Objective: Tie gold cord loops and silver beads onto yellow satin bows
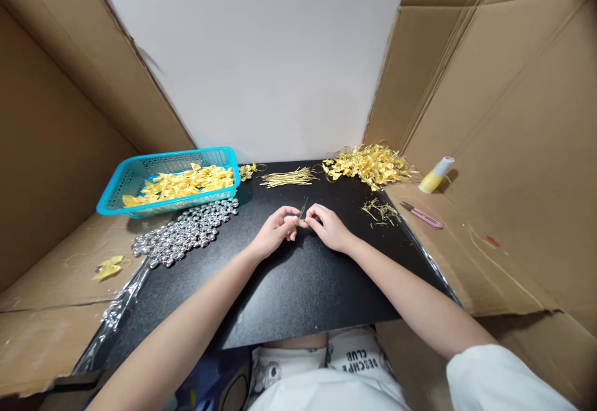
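Craft workstation, small, makeshift in look. Cardboard panels (527, 125) are walling in both sides; a plain white backdrop (261, 56) is closing the rear. A black tabletop (289, 299) is forming the bench. Sorted supplies are marking handwork: a turquoise basket (109, 184) is holding yellow bows (186, 185), silver beads (184, 237) are spreading alongside, gold-coloured strands (289, 177) are lying bundled. Clippings (381, 212), a pink-handled cutting tool (423, 216) and a thread cone (436, 175) (yellow, white-topped) are occupying the right side.

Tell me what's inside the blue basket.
Inside the blue basket, a loose heap of yellow ribbon pieces is visible. Whatever lies beneath the topmost ones is covered and cannot be seen.
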Tool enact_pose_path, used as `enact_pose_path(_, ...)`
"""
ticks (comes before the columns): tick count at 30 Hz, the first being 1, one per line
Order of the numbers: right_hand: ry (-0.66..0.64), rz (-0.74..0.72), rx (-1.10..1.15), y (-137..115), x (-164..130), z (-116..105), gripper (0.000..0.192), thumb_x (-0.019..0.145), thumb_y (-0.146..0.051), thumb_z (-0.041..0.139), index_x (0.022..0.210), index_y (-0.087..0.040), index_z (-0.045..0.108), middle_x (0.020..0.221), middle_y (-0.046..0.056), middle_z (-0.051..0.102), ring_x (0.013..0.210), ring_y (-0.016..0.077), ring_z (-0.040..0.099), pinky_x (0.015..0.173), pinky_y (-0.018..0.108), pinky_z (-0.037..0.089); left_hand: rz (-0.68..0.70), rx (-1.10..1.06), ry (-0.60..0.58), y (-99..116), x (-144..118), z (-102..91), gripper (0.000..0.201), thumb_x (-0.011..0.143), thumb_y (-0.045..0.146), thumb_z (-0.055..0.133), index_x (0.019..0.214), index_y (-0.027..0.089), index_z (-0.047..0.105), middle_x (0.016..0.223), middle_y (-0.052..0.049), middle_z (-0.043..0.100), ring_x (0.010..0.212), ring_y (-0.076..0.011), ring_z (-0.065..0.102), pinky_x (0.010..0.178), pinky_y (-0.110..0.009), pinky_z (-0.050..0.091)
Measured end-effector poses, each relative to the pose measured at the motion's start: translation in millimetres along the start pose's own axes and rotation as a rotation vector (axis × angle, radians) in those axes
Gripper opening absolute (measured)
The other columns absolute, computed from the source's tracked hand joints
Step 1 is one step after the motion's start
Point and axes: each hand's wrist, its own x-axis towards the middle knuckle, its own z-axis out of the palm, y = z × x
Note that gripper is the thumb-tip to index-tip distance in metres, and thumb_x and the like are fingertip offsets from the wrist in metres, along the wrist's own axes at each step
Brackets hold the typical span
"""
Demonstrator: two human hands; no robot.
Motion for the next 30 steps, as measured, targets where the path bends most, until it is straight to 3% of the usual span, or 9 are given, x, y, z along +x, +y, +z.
enact_pose_path(5, 0.008, 0.181, 0.275, 7.5, 3.5, 1.6, 0.023, 0.080, -0.041, 0.061, 0.077, -0.020, 0.054, 0.080, 0.002, 0.066, 0.077, 0.0158, 0.062, 0.077, 0.032, 0.048, 0.048, 0.022, 0.085, -4.1, 1.9, 3.1, 0.038, 0.080, 0.050, 0.064, 0.094, 0.017, 0.051, 0.074, 0.000, 0.068, 0.044, -0.0040, 0.031, 0.046, -0.020, 0.025)
enact_pose_path(10, -0.001, 0.357, 0.493, 7.1, 4.4, -0.5, 0.031, 0.069, -0.045, 0.069, 0.069, -0.020, 0.051, 0.070, 0.001, 0.068, 0.070, 0.0139, 0.065, 0.076, 0.031, 0.050, 0.052, 0.107, 0.092, -1.3, 0.5, 4.7, 0.039, 0.080, 0.052, 0.060, 0.093, 0.017, 0.052, 0.068, 0.002, 0.062, 0.047, -0.0060, 0.037, 0.048, -0.020, 0.026)
enact_pose_path(15, -0.025, 0.464, 0.593, 2.3, 4.1, -5.2, 0.033, 0.056, -0.036, 0.079, 0.065, -0.018, 0.053, 0.064, -0.002, 0.066, 0.061, 0.0105, 0.062, 0.070, 0.029, 0.051, 0.069, 0.260, 0.058, 3.6, -2.5, 4.5, 0.035, 0.084, 0.051, 0.057, 0.089, 0.017, 0.054, 0.059, 0.005, 0.054, 0.053, -0.0092, 0.045, 0.054, -0.021, 0.033)
enact_pose_path(24, -0.037, 0.478, 0.544, 3.2, 6.3, -11.2, 0.030, 0.060, -0.034, 0.078, 0.077, -0.019, 0.057, 0.065, -0.005, 0.060, 0.057, 0.0077, 0.056, 0.064, 0.025, 0.048, 0.143, 0.549, -0.048, 9.8, -8.0, 7.9, 0.028, 0.087, 0.037, 0.054, 0.070, 0.016, 0.057, 0.062, 0.004, 0.052, 0.061, -0.0118, 0.044, 0.062, -0.025, 0.031)
enact_pose_path(30, -0.157, 0.379, 0.357, -0.2, 3.9, -9.8, 0.027, 0.057, -0.032, 0.083, 0.072, -0.016, 0.067, 0.059, -0.004, 0.061, 0.054, 0.0080, 0.050, 0.056, 0.023, 0.040, 0.146, 0.544, -0.027, 6.3, -8.9, 6.8, 0.032, 0.091, 0.035, 0.049, 0.066, 0.016, 0.052, 0.062, 0.004, 0.047, 0.063, -0.0115, 0.043, 0.062, -0.025, 0.033)
